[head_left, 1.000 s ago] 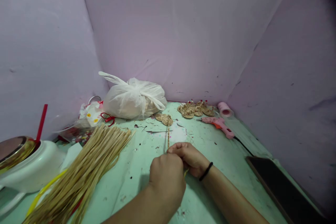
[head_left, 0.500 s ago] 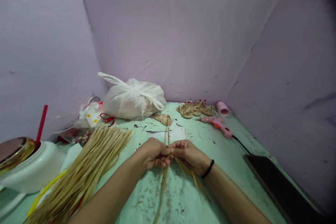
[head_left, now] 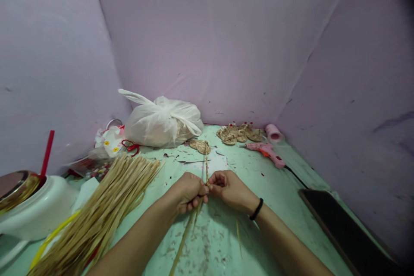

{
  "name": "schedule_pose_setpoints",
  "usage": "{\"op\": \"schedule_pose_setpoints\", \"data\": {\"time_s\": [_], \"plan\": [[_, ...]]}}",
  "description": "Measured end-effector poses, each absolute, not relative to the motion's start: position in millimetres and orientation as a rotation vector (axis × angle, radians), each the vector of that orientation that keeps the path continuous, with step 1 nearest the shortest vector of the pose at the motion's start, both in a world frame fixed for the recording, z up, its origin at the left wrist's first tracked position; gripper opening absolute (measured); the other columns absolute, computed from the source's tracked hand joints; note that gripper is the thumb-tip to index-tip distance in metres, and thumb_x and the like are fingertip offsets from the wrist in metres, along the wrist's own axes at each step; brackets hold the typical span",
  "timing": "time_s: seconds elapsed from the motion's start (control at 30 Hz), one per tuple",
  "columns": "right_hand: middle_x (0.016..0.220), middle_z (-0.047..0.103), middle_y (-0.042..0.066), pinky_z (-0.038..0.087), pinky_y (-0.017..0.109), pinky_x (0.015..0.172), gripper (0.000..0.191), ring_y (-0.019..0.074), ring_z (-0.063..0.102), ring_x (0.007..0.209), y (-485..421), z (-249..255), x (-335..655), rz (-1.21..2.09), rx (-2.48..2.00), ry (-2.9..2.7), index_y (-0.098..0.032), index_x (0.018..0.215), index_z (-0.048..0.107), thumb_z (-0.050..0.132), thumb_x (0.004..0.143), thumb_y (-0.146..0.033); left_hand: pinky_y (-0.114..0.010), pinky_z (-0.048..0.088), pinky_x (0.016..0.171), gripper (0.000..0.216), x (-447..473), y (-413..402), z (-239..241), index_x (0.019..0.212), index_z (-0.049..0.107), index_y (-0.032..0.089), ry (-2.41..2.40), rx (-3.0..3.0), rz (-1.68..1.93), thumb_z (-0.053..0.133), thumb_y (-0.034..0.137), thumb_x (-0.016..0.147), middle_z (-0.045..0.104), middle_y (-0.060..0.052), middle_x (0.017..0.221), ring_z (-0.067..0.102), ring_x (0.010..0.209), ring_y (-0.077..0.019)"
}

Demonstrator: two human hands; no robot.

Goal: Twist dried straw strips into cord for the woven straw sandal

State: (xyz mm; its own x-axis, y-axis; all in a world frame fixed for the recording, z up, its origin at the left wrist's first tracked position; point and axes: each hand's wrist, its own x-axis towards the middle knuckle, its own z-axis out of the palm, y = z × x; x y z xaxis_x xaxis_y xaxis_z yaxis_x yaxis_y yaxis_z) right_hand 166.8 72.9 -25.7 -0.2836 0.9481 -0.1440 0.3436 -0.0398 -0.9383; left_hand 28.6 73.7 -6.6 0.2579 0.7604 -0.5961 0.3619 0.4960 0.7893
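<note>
- Pinching in the head view, the person's left hand (head_left: pixel 190 192) and right hand (head_left: pixel 231 190) meet at the lower end of a thin braid (head_left: pixel 207 168); each grip looks closed on it, thumb against finger.
- The braid runs from the fingertips toward 12 o'clock, over the surface (head_left: pixel 278 207), up to a flat coiled piece (head_left: pixel 201 146) that it seems to join.
- Loose strands (head_left: pixel 183 241) trail toward 7 o'clock, and a thinner one (head_left: pixel 238 233) shows at 5 o'clock; what lies inside the palms is hidden.
- The braid should be very light and pliable, a little springy, with no heft to fight.
- Single strands, like those in the bundle (head_left: pixel 106 198) at 9 o'clock, look dry and could split under a sharp bend.
- The best hold is probably right at the last crossing, firm but unforced; gripping only the tails might let the weave loosen.
</note>
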Motion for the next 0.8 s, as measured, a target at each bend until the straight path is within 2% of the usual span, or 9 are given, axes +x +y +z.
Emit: {"op": "schedule_pose_setpoints", "data": {"time_s": [0.07,0.23,0.4,0.53,0.7,0.8], "plan": [[0.056,0.055,-0.001,0.032,0.019,0.047,0.002,0.0077,0.044,0.05,72.2,-24.1,168.5,1.235,-1.428,-1.739,-0.013,0.063,0.052,0.052,0.061,-0.015,-0.018,0.013,0.027,0.014,30.3,70.8,-4.2,0.046,0.048,0.015,1.371,1.117,0.393,0.048,0.018,0.06,0.033,0.006,0.027,0.022,0.022,-0.005],[0.056,0.059,0.003,0.03,0.02,0.046,0.01,0.0095,0.045,0.05,66.1,-14.9,170.7,0.93,-1.637,-1.977,-0.013,0.063,0.06,0.051,0.062,-0.017,-0.018,0.012,0.032,0.013,37.4,65.7,-5.1,0.04,0.043,0.014,1.4,1.172,0.564,0.044,0.007,0.052,0.032,0.006,0.029,0.021,0.027,-0.0025],[0.055,0.061,0.006,0.027,0.022,0.046,0.013,0.0114,0.047,0.05,56.3,2.0,165.5,0.616,-1.863,-2.039,-0.014,0.057,0.063,0.051,0.06,-0.017,-0.019,0.008,0.035,0.016,39.8,67.7,-18.8,0.037,0.038,0.014,1.366,1.277,0.69,0.043,0.005,0.049,0.026,0.007,0.03,0.02,0.033,-0.0017],[0.051,0.06,0.005,0.024,0.022,0.044,0.014,0.0107,0.046,0.047,49.4,12.4,160.3,0.697,-1.867,-2.102,-0.014,0.053,0.064,0.05,0.056,-0.012,-0.02,0.006,0.033,0.019,40.6,65.7,-10.9,0.036,0.034,0.016,1.411,1.151,0.608,0.043,0.008,0.05,0.022,0.007,0.026,0.015,0.028,-0.0024],[0.046,0.056,0.003,0.023,0.021,0.043,0.015,0.0093,0.044,0.045,43.4,13.1,153.5,0.75,-1.745,-2.149,-0.014,0.049,0.061,0.049,0.056,-0.01,-0.02,0.009,0.027,0.012,33.3,67.9,-5.9,0.04,0.041,0.016,1.339,1.092,0.551,0.049,0.014,0.05,0.031,0.006,0.028,0.02,0.024,-0.0044],[0.044,0.055,0.002,0.025,0.02,0.042,0.013,0.0083,0.042,0.043,46.2,10.8,156.4,0.945,-1.661,-2.1,-0.014,0.048,0.059,0.05,0.058,-0.012,-0.018,0.009,0.027,0.005,26.3,72.8,-7.7,0.046,0.046,0.015,1.255,1.119,0.536,0.051,0.015,0.048,0.035,0.007,0.031,0.02,0.024,-0.0032]]}}
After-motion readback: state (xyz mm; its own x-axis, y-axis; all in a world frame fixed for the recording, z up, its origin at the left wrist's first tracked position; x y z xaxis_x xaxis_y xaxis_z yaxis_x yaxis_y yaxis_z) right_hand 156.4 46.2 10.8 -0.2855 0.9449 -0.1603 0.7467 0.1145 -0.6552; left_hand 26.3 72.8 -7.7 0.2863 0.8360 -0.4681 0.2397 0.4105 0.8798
